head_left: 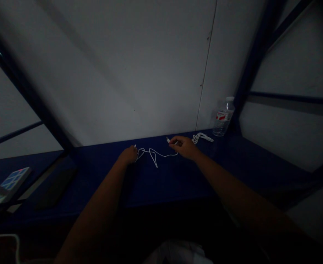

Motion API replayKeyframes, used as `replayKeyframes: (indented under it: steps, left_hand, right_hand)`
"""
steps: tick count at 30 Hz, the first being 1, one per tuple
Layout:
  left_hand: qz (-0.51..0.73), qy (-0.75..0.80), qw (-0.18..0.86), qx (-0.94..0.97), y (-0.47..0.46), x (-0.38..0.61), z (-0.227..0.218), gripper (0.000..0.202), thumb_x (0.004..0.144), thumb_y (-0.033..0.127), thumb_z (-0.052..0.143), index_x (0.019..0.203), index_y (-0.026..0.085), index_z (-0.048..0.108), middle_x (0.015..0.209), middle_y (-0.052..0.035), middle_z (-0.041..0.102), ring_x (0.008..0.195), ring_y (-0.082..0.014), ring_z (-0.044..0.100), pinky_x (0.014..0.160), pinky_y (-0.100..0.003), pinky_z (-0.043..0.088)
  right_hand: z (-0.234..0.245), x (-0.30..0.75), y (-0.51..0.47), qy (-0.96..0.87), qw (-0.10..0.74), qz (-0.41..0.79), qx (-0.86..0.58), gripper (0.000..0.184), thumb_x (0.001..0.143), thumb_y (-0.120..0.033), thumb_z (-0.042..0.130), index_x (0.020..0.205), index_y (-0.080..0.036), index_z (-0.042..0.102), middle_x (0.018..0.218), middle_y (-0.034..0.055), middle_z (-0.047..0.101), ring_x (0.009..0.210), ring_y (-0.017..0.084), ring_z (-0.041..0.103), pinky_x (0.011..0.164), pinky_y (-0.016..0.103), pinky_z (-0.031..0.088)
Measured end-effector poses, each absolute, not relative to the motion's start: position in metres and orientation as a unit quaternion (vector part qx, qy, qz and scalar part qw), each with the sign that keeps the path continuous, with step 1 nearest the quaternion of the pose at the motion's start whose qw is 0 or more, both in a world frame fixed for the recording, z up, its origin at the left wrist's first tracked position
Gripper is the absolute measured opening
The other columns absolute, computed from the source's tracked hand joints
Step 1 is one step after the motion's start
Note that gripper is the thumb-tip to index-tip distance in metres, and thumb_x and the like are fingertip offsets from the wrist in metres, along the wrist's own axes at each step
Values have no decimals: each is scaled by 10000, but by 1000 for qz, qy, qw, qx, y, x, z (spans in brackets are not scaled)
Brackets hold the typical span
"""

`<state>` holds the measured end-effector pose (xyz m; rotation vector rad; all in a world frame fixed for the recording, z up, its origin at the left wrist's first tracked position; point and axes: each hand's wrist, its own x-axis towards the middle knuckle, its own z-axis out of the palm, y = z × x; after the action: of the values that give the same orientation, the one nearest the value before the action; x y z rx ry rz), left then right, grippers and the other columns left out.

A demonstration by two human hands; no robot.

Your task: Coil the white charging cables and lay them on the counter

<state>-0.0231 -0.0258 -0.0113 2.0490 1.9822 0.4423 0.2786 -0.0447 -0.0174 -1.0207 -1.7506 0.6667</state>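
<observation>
We are inspecting a blue counter [164,183] set against a white wall [123,73] and braced by a dark blue frame [26,90]. We are recording a clear plastic water bottle [222,118] standing upright by the wall, with a white cable bundle [201,137] lying just beside it. We are finding a thin white cable [164,155] looping across the counter between the hands. The left hand [128,154] is closing on one cable end. The right hand [184,147] is resting just beside a small white plug [167,139], its fingers drawn together; we cannot confirm a grip.
</observation>
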Motion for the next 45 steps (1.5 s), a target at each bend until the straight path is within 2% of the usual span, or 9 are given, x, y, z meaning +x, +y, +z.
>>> replayKeyframes:
  steps: [3, 8, 14, 22, 26, 32, 37, 40, 45]
  left_hand:
    - [67, 677, 94, 727, -31, -10, -11, 525, 820, 599, 499, 1048, 147, 640, 1135, -212, 654, 1033, -330, 622, 811, -353, 457]
    - [-14, 652, 73, 754, -32, -1, -6, 287, 797, 431, 591, 877, 179, 702, 1009, -168, 707, 972, -284, 656, 793, -314, 474]
    - [15, 693, 55, 719, -28, 0, -10, 393, 817, 494, 543, 895, 149, 715, 1055, -229, 683, 1008, -326, 645, 804, -353, 488]
    - [102, 628, 152, 757, -37, -10, -6, 501, 866, 557, 431, 1000, 156, 701, 1064, -140, 701, 930, -238, 657, 719, -263, 468]
    - [98, 529, 228, 811, -47, -15, -2, 416, 715, 552, 650, 932, 208, 737, 931, -85, 728, 841, -235, 656, 698, -263, 452]
    - [115, 399, 414, 810, -65, -8, 9, 326, 794, 476, 604, 871, 194, 747, 773, -51, 702, 691, -170, 600, 648, -254, 432]
    - [284, 376, 584, 661, -64, 0, 6, 375, 834, 493, 541, 761, 143, 653, 731, -91, 659, 681, -181, 612, 667, -307, 475]
    - [451, 373, 577, 570, -57, 4, 6, 307, 850, 414, 515, 875, 135, 641, 1007, -144, 685, 939, -226, 645, 811, -354, 499]
    - [622, 335, 514, 487, -53, 5, 17, 296, 860, 335, 381, 938, 147, 595, 1283, -135, 602, 1162, -235, 584, 942, -384, 476]
  right_hand:
    - [-21, 266, -52, -745, 446, 262, -421, 134, 784, -276, 646, 882, -185, 652, 873, 37, 693, 610, 125, 625, 553, 252, 493]
    - [-34, 252, -54, -758, 374, 318, -430, 299, 799, -194, 631, 1086, -230, 557, 852, -8, 682, 509, 90, 603, 479, 211, 463]
    - [-52, 243, -43, -744, 337, 372, -442, 442, 780, -162, 652, 1200, -213, 525, 837, -2, 699, 549, 111, 645, 513, 222, 488]
    - [-35, 260, -34, -678, 469, 407, -394, 252, 723, -290, 711, 939, -177, 650, 831, 36, 702, 730, 160, 666, 641, 267, 512]
    - [-13, 285, -33, -612, 576, 345, -418, 305, 695, -371, 731, 923, -181, 661, 832, 41, 710, 739, 162, 650, 649, 267, 493]
    - [9, 308, -30, -533, 673, 343, -382, 356, 711, -423, 693, 968, -198, 594, 886, 40, 702, 566, 101, 573, 512, 227, 447]
    - [23, 327, -20, -475, 731, 326, -365, 374, 717, -391, 675, 1027, -209, 571, 890, 34, 685, 570, 99, 578, 513, 235, 474]
    - [28, 337, -29, -483, 696, 359, -391, 390, 677, -348, 714, 1010, -179, 601, 755, 11, 668, 505, 95, 550, 476, 232, 453]
    - [32, 319, -85, -626, 476, 496, -369, 378, 705, -370, 727, 1002, -163, 620, 715, 33, 681, 569, 150, 632, 533, 279, 509]
